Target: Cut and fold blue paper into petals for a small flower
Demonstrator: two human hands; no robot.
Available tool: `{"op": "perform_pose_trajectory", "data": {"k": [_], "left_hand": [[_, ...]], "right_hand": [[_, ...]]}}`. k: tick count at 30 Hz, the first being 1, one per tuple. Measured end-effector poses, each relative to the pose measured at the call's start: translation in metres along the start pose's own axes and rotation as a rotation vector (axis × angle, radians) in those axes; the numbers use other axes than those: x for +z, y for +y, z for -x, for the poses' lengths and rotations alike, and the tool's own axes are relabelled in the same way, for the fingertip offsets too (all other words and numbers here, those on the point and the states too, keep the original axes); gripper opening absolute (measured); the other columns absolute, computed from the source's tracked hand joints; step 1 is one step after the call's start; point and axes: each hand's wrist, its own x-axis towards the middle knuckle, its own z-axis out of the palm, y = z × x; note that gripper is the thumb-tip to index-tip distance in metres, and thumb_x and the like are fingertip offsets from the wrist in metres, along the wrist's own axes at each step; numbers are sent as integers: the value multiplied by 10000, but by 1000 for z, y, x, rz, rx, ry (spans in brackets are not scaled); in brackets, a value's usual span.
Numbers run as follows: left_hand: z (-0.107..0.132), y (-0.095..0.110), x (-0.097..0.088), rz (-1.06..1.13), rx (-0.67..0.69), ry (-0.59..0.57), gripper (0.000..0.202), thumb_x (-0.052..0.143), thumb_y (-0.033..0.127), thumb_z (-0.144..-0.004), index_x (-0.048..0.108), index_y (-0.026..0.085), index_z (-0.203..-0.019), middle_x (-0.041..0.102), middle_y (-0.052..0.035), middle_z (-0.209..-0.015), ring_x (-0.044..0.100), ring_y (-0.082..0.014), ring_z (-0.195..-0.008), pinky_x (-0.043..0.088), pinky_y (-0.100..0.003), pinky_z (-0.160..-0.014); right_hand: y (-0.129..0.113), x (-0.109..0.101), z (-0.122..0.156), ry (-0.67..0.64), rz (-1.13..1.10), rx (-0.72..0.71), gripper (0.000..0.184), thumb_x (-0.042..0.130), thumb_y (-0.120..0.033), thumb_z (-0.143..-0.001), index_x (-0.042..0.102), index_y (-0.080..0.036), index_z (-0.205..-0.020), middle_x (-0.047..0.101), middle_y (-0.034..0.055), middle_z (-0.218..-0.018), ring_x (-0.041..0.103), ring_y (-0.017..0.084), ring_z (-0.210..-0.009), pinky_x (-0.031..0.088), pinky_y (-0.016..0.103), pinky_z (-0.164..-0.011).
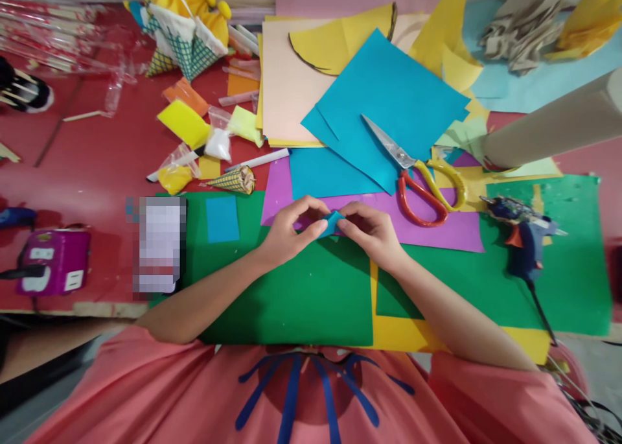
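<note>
Between both hands is a small piece of blue paper (332, 223), partly covered by the fingers and looking folded. My left hand (290, 231) pinches its left side, thumb in front. On the other side my right hand (372, 231) grips it between thumb and fingers. Under the hands lie a green sheet (291, 295) and a purple sheet (437, 231). To the left, a blue paper square (222, 219) rests flat on the green. Just beyond my right hand, scissors (422, 181) with one red and one yellow handle lie with blades apart on blue sheets (383, 94).
A glue gun (529, 246) lies at right, near a leaning white cylinder (554, 123). At left are a pixelated phone-like object (160, 244) and a purple box (54, 261). Behind stand a small patterned paper cone (236, 179), a pen (262, 159) and clay packets (183, 124).
</note>
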Motion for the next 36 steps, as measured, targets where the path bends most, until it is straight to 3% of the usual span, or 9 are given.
{"op": "perform_pose_trajectory", "data": {"k": [4, 10, 15, 26, 36], "left_hand": [[-1, 0, -1, -36, 21, 5, 48, 566, 233, -844, 588, 190, -844, 641, 16, -773, 602, -102, -709, 483, -210, -645], [-2, 0, -1, -154, 291, 54, 82, 600, 145, -810, 599, 192, -876, 641, -17, -842, 609, -134, -843, 500, -276, -778], [-2, 1, -1, -190, 437, 81, 189, 656, 154, -778, 599, 203, -951, 651, -37, -902, 621, -153, -890, 522, -303, -789], [-2, 2, -1, -215, 472, 118, 137, 660, 131, -782, 606, 199, -887, 663, -23, -847, 632, -133, -831, 529, -273, -744], [-1, 2, 0, -221, 429, 81, 91, 637, 128, -788, 595, 195, -835, 660, -10, -769, 623, -122, -750, 513, -266, -700]], "right_hand": [[-2, 0, -1, -25, 51, -91, 56, 601, -224, -846, 629, -183, -872, 663, 26, -826, 611, 132, -767, 487, 272, -708], [-1, 1, 0, 32, 170, -303, 86, 616, -147, -823, 622, -202, -889, 672, 30, -843, 631, 144, -805, 505, 287, -744], [0, 1, 2, 62, 245, -401, 138, 631, -122, -801, 627, -204, -911, 656, 55, -876, 627, 172, -860, 520, 327, -773], [-2, 1, 3, 73, 281, -431, 139, 645, -148, -802, 631, -200, -930, 663, 60, -886, 634, 175, -865, 531, 333, -773], [-2, 3, 2, 58, 285, -456, 102, 615, -136, -822, 616, -208, -895, 662, 45, -837, 628, 168, -820, 525, 337, -742]]}}
